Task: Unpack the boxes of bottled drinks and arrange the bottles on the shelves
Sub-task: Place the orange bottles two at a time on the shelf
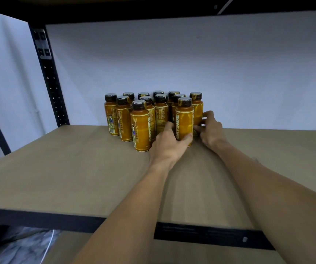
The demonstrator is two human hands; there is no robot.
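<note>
Several amber drink bottles with dark caps stand upright in tight rows at the back middle of the brown shelf board (77,168). My left hand (169,143) wraps the lower part of the front right bottle (184,119). My right hand (210,130) grips the base of the bottle behind it (197,107), at the right end of the group. Another front bottle (141,126) stands free just left of my left hand. Both forearms reach in over the shelf's front edge.
A black perforated upright (50,79) rises at the left rear corner. The white wall (191,60) closes the back. The upper shelf's dark beam (134,14) runs overhead. Below the black front rail (210,233) lies crumpled plastic wrap (25,242).
</note>
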